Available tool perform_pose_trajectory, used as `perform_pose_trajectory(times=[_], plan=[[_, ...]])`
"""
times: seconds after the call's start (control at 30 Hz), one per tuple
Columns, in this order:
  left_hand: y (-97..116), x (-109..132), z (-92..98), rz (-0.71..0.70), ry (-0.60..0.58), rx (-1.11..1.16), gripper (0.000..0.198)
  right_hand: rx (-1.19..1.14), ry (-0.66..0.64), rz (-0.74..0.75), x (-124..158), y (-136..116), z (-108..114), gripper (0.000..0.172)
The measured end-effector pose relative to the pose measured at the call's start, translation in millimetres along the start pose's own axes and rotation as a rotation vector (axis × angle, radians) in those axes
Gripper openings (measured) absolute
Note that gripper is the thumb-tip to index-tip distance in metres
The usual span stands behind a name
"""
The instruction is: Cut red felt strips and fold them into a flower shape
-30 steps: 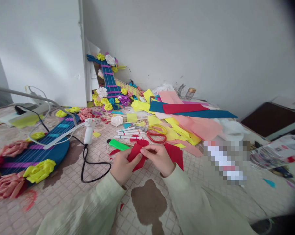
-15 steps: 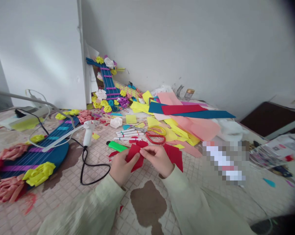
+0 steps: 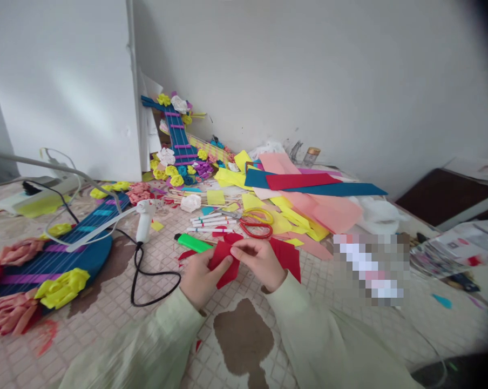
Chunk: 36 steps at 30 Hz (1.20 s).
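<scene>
Both hands pinch a folded piece of red paper (image 3: 224,266) just above the tiled tabletop. My left hand (image 3: 201,279) grips its left side, thumb on top. My right hand (image 3: 259,262) pinches its upper right edge with fingers curled. A second red sheet (image 3: 289,257) lies flat just right of my right hand. A green highlighter (image 3: 193,242) lies just beyond my left hand, with several white markers (image 3: 211,221) farther back.
A white glue gun (image 3: 144,220) with a black cable (image 3: 149,273) lies left of the hands. A blue paper guitar with paper flowers (image 3: 58,254) fills the left. Red and yellow scissors (image 3: 258,222) and a pile of coloured paper sheets (image 3: 309,200) sit behind.
The hands and red paper have hardly moved; the view has shifted slightly. My fingers keep working the fold.
</scene>
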<state>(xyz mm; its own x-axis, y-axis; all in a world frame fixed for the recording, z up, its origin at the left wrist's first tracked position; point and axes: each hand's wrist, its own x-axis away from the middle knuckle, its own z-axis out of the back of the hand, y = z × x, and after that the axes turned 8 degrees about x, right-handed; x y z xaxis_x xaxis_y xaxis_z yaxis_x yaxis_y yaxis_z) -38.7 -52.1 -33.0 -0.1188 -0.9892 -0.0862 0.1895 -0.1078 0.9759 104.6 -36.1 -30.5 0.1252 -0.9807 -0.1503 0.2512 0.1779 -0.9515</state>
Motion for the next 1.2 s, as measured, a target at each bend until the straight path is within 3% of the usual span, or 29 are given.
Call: perform_pose_trajectory(times=[0.33,0.57,0.83,1.2], plan=[[-1.7,-0.1,-2.2,-0.002,-0.037,0.029,0.023,-0.066,0.021,-0.065,0.0,-1.8,-2.4,0.011],[2.8,0.3,0.5,0.043,-0.047,0.05,0.026,-0.058,-0.044,-0.062,0.1,0.7,-1.6,0.016],[4.7,-6.2,2.9,-0.015,0.019,0.3,0.015,-0.03,-0.109,-0.092,-0.1,-2.6,-0.1,0.013],[5.9,-4.5,3.4,-0.075,0.06,0.349,0.009,-0.121,-0.153,-0.179,-1.2,-4.0,2.1,0.011]])
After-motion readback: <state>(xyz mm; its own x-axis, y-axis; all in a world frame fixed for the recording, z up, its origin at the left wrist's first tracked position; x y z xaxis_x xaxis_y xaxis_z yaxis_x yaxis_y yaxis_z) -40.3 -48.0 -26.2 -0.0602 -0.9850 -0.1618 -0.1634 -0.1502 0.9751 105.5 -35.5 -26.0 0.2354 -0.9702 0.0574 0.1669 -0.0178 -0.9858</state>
